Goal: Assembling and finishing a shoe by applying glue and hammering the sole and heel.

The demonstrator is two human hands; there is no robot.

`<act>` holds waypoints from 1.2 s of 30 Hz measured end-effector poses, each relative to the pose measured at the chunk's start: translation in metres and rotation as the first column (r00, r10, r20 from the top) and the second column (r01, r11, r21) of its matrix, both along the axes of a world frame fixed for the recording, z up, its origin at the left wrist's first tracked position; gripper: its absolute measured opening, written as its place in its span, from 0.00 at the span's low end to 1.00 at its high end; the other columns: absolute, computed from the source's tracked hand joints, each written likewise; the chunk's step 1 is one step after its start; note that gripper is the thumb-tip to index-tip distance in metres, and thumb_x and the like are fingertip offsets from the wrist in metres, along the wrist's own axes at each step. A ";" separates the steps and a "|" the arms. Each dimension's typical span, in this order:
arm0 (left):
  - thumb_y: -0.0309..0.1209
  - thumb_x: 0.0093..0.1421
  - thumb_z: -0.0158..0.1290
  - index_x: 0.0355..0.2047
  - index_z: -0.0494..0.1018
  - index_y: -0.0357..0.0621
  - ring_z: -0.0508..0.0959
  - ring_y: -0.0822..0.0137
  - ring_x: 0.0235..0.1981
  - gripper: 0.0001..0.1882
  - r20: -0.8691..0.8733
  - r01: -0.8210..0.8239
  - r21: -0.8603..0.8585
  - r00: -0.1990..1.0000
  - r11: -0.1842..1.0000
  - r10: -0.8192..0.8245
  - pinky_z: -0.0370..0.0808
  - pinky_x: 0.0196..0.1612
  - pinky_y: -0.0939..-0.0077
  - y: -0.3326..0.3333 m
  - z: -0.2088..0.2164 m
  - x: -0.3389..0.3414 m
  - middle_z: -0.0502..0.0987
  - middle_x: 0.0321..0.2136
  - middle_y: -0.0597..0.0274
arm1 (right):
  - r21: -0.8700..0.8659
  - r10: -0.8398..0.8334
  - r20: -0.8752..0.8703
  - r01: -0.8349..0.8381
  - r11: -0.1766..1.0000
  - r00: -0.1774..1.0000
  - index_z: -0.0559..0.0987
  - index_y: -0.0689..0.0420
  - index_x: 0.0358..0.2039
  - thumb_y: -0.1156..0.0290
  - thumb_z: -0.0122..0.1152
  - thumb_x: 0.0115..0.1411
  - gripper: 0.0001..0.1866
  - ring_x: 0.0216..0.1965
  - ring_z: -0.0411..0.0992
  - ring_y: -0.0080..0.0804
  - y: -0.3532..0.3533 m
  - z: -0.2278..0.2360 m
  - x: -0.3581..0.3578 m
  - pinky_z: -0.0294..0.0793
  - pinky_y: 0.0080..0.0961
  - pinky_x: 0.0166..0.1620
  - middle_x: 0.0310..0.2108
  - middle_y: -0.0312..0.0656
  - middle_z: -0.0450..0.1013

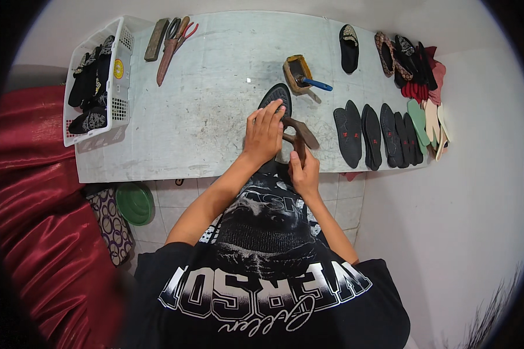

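A black shoe (278, 92) lies sole up at the front middle of the table, its ridged toe pointing away from me. My left hand (264, 135) holds it from above, fingers laid across the sole and covering much of it. Close by on the right, my right hand (305, 173) grips a worn brown hammer-like tool (303, 132). The tool's broad head sits beside the shoe, by my left fingertips; its exact kind is unclear. Beyond them stands a yellowish glue tub (290, 70) with a blue-handled brush (317, 84) resting in it.
The pale table (192, 104) carries a white basket (120, 87) of black shoes at left. Red-handled pincers (186, 36), shears and a sharpening block (156, 39) lie nearby. Several black soles (348, 134) and finished shoes (349, 49) line the right. A green basin (135, 203) is below.
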State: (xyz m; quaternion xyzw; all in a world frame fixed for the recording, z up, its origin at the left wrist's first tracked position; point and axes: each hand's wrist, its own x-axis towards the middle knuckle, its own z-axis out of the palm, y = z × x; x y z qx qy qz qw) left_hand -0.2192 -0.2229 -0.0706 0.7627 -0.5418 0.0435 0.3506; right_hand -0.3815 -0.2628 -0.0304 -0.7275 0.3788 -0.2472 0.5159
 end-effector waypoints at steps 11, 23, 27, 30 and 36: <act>0.30 0.66 0.52 0.60 0.72 0.41 0.71 0.60 0.64 0.22 0.007 -0.006 -0.001 1.000 1.000 0.006 0.63 0.66 0.57 0.001 0.001 0.000 0.71 0.66 0.59 | 0.125 -0.038 0.031 0.034 0.992 0.999 0.78 0.64 0.39 0.55 0.55 0.74 0.21 0.16 0.65 0.19 -0.005 -0.018 -0.004 0.63 0.22 0.20 0.16 0.32 0.67; 0.30 0.67 0.52 0.60 0.72 0.42 0.71 0.61 0.65 0.21 0.005 -0.007 -0.003 1.000 1.000 0.008 0.63 0.66 0.57 0.002 0.001 -0.003 0.71 0.65 0.60 | 0.097 -0.035 0.035 0.032 0.995 0.999 0.76 0.62 0.36 0.56 0.55 0.74 0.20 0.15 0.65 0.19 -0.013 -0.014 0.009 0.62 0.22 0.19 0.16 0.31 0.67; 0.30 0.67 0.51 0.60 0.72 0.41 0.71 0.59 0.64 0.21 0.002 -0.006 -0.014 1.000 1.000 0.006 0.62 0.65 0.56 0.000 0.000 -0.001 0.71 0.65 0.59 | 0.130 -0.053 0.044 0.047 0.990 0.998 0.75 0.61 0.34 0.54 0.55 0.74 0.21 0.14 0.64 0.19 -0.020 -0.011 0.013 0.61 0.21 0.17 0.16 0.32 0.67; 0.29 0.67 0.50 0.60 0.71 0.40 0.71 0.57 0.63 0.21 -0.008 -0.001 -0.023 1.000 1.000 0.001 0.62 0.64 0.55 0.002 0.000 -0.002 0.70 0.65 0.59 | 0.111 -0.031 0.036 0.026 0.993 0.999 0.74 0.61 0.34 0.53 0.55 0.74 0.22 0.13 0.64 0.19 -0.023 -0.010 0.015 0.61 0.21 0.17 0.16 0.32 0.67; 0.29 0.67 0.50 0.60 0.72 0.40 0.71 0.57 0.63 0.21 -0.012 -0.004 -0.021 1.000 1.000 0.003 0.62 0.64 0.55 0.001 0.000 -0.002 0.70 0.65 0.58 | 0.050 -0.030 0.053 0.027 0.998 0.998 0.74 0.61 0.33 0.54 0.55 0.75 0.21 0.14 0.64 0.19 -0.029 -0.010 0.022 0.61 0.22 0.17 0.15 0.32 0.66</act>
